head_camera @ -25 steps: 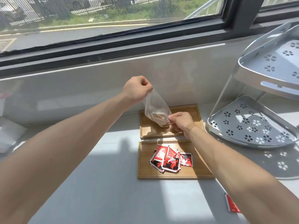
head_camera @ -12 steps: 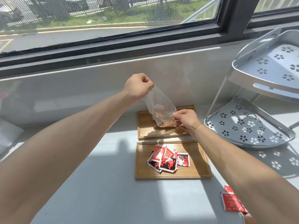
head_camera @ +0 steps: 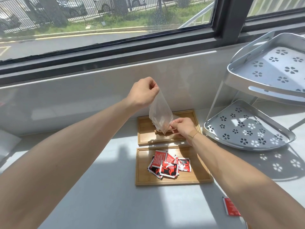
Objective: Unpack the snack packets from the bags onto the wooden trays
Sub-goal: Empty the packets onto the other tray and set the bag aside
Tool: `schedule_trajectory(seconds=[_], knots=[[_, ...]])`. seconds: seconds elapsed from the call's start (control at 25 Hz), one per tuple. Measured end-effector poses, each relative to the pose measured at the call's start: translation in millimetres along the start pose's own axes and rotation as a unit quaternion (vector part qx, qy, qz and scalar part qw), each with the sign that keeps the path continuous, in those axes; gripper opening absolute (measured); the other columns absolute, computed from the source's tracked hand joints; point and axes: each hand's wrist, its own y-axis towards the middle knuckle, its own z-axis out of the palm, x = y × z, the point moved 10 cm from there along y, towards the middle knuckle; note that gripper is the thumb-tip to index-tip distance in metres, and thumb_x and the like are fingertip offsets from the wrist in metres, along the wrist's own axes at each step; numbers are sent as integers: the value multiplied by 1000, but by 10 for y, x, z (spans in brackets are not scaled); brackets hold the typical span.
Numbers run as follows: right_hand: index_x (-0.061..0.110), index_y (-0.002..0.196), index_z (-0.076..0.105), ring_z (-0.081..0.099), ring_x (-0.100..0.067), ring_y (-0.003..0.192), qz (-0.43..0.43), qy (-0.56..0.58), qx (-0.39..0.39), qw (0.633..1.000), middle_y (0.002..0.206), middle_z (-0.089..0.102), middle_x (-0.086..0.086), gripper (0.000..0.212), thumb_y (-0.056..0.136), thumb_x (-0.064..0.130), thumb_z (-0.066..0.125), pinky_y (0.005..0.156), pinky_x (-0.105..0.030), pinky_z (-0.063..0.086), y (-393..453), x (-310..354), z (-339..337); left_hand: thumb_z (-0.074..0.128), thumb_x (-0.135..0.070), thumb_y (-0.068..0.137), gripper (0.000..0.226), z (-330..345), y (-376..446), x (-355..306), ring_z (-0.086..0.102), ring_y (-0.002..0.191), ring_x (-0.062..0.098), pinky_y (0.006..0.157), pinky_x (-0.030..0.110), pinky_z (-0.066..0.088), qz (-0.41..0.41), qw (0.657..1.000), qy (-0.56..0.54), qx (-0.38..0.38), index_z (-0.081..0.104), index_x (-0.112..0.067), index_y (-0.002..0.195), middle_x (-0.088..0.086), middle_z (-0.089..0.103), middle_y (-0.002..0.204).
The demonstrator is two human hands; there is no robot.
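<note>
In front of me a wide window (head_camera: 105, 22) in a dark frame (head_camera: 231, 19) looks out on a road, a strip of grass and a railing fence with parked cars behind it. Below it runs a pale glossy wall (head_camera: 82, 90). Hard sunlight falls across the grey desk (head_camera: 115, 204). At my right stands a two-tier metal corner shelf (head_camera: 257, 128) with flower-shaped holes, throwing patterned shadows.

Both forearms are bare from the near edge of the view out to the hands, with no sleeves showing. The right wrist (head_camera: 194, 135) wears a thin, pale band. The left hand (head_camera: 142, 93) and right hand (head_camera: 182, 127) are ungloved.
</note>
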Motion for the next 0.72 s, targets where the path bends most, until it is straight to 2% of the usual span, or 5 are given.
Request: schedule_trajectory(seconds=[0.12,0.28,0.4,0.6,0.72], knots=[[10,78,67,53,-10,52,2,24,5,1000,71,65,-5,17,93,14,61,41,-15,40,-49,48,113,52,-23,96,14,-111,-33,-26,62,86,18,72,27,45,9,1000,14,-21,62,-14,97,0,66,91],[10,77,67,53,-12,55,-6,39,13,999,77,66,-7,17,93,13,62,40,-15,39,-164,90,140,52,-23,95,15,-230,-86,-16,61,87,18,73,27,45,6,999,26,-38,63,-13,99,0,65,92],[14,80,67,55,-14,66,-14,44,2,999,80,67,-4,11,91,15,63,51,-22,42,-319,125,-6,52,-22,95,16,-269,-227,-19,58,86,17,72,28,44,10,999,4,-49,63,-10,99,-1,63,92],[15,90,64,52,-16,75,25,192,24,981,85,61,-4,4,89,18,61,61,-30,45,-743,-98,-443,59,-17,91,11,-153,-696,79,53,73,12,63,23,42,-48,986,-152,-48,64,-7,92,0,60,81],[14,94,63,56,-29,92,58,282,63,956,100,57,-7,10,86,21,65,85,-49,55,-1066,-401,-802,62,-15,88,7,191,-1051,117,52,68,17,61,27,43,-111,956,-271,-12,62,-12,81,3,58,75]])
